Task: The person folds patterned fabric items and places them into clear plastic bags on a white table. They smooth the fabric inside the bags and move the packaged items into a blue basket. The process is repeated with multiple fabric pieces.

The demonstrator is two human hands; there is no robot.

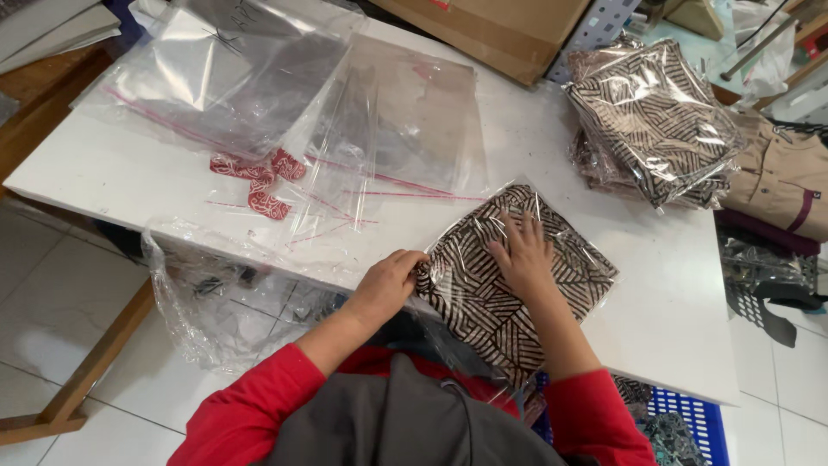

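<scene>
Now left hand (390, 278) clenched on crinkly clear bag edge; right hand (521, 253) flat, released, atop striped folded fabric (483, 293).

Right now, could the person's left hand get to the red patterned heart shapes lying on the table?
Probably yes. The left hand grips the edge of the bagged striped garment at the near table edge, and only flat clear plastic bags lie between it and the red hearts. It would need to let go and reach forward.

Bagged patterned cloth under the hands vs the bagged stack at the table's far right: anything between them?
Nothing. In the head view, only bare white table separates the bagged cloth under the right hand from the bagged stack.
</scene>
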